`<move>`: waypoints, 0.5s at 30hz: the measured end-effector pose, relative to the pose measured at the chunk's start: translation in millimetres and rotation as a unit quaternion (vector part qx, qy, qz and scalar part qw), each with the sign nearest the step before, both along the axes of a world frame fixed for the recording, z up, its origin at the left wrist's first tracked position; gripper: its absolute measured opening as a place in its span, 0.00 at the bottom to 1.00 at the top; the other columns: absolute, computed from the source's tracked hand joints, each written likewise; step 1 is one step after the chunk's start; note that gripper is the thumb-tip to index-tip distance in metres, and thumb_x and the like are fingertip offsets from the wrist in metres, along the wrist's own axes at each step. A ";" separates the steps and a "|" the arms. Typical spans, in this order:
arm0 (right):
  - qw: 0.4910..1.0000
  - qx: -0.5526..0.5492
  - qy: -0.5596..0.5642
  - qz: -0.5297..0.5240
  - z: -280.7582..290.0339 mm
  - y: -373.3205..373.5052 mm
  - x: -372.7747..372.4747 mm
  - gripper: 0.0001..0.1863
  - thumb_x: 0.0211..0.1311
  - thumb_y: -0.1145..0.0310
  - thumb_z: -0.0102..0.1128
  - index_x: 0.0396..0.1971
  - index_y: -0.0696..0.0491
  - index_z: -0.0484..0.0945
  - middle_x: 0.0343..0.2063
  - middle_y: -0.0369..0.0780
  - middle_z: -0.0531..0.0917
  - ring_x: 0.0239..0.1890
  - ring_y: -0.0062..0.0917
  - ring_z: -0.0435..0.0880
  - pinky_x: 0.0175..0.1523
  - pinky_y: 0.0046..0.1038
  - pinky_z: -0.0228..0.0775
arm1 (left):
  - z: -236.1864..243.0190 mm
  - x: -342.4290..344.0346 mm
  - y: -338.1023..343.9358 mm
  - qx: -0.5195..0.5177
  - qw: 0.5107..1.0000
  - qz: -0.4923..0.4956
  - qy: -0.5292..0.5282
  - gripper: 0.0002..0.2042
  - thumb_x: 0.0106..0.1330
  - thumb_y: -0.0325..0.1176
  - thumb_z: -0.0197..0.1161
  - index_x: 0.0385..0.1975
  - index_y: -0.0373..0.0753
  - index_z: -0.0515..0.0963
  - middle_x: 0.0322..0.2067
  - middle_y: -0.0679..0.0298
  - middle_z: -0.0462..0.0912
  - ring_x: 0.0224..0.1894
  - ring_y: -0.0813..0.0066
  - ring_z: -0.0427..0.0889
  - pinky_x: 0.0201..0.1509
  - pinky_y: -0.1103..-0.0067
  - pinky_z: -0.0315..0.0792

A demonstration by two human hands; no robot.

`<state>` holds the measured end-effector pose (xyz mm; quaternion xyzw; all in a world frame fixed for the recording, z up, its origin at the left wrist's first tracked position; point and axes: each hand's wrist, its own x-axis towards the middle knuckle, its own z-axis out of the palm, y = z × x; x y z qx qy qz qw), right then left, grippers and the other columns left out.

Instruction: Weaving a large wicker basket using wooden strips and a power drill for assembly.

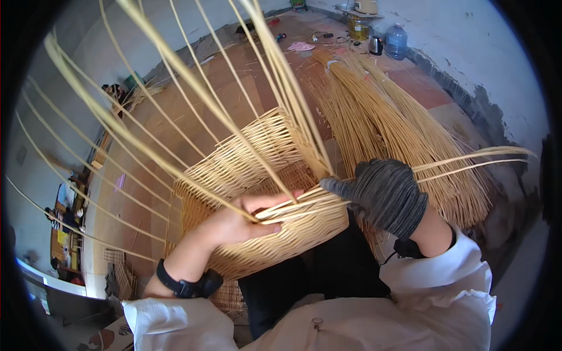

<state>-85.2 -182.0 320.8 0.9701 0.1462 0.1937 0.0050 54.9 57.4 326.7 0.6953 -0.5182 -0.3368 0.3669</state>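
A half-woven wicker basket [240,169] rests tilted over my lap, with long upright rods [193,82] rising from its far and left sides. My bare left hand [231,222] grips the near rim, thumb outside and fingers reaching inside, around a band of woven rods [310,206]. At the basket's right corner my right hand [389,193], in a dark grey knitted glove, is closed around the same band. The loose ends of these rods [468,161] stick out to the right beyond the glove. Part of the basket's inside is hidden by my left hand.
A large bundle of loose wicker rods [398,123] lies on the floor to the right. Near the far wall stand a blue water jug [396,42] and a kettle [376,45]. A pink cloth [301,46] lies farther back. Shelving [64,234] stands at the left.
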 end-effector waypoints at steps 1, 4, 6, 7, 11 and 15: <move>0.999 -0.035 0.028 -0.016 7.4 4.0 0.9 0.26 0.41 0.69 0.65 0.46 0.38 0.76 0.20 0.40 0.76 0.20 0.32 0.76 0.24 0.31 0.68 | -0.6 1.6 -0.8 -0.015 1.000 -0.012 -0.009 0.31 0.53 0.19 0.61 0.59 0.45 0.63 0.55 0.66 0.71 0.52 0.75 0.73 0.57 0.80 0.67; 0.993 -0.072 -0.093 0.001 17.5 13.6 -2.9 0.18 0.56 0.63 0.55 0.48 0.44 0.73 0.23 0.44 0.76 0.27 0.33 0.81 0.29 0.33 0.73 | -1.6 9.2 -1.0 -0.025 0.999 -0.021 0.002 0.29 0.53 0.20 0.63 0.58 0.42 0.65 0.56 0.65 0.70 0.51 0.74 0.74 0.57 0.79 0.67; 0.980 0.109 -0.160 0.035 5.4 21.3 -16.0 0.16 0.57 0.63 0.54 0.45 0.50 0.73 0.24 0.45 0.77 0.28 0.34 0.81 0.30 0.34 0.74 | -0.2 15.1 0.3 -0.003 0.999 -0.035 0.030 0.33 0.52 0.21 0.64 0.60 0.43 0.61 0.60 0.66 0.64 0.57 0.72 0.68 0.61 0.78 0.62; 0.953 0.189 -0.221 0.083 -5.9 22.3 -18.6 0.15 0.57 0.62 0.54 0.43 0.52 0.72 0.25 0.46 0.77 0.29 0.35 0.81 0.30 0.34 0.74 | 0.6 18.3 0.3 -0.010 0.998 -0.042 0.040 0.34 0.52 0.21 0.65 0.61 0.43 0.61 0.61 0.66 0.63 0.59 0.72 0.66 0.62 0.78 0.61; 0.378 0.925 0.042 -0.017 -59.3 22.7 -24.8 0.14 0.61 0.61 0.52 0.29 0.58 0.74 0.25 0.46 0.79 0.26 0.33 0.80 0.31 0.30 0.76 | 6.4 24.1 0.4 0.011 0.992 -0.103 0.067 0.40 0.48 0.30 0.71 0.63 0.43 0.57 0.61 0.63 0.62 0.61 0.72 0.62 0.63 0.78 0.58; 0.723 0.671 -0.163 -0.008 -47.9 5.9 -25.7 0.11 0.57 0.67 0.58 0.31 0.60 0.74 0.23 0.43 0.78 0.25 0.27 0.80 0.31 0.24 0.74 | 7.5 18.9 -2.2 -0.013 0.997 -0.081 0.000 0.38 0.50 0.36 0.71 0.61 0.41 0.59 0.59 0.61 0.65 0.61 0.72 0.63 0.64 0.77 0.57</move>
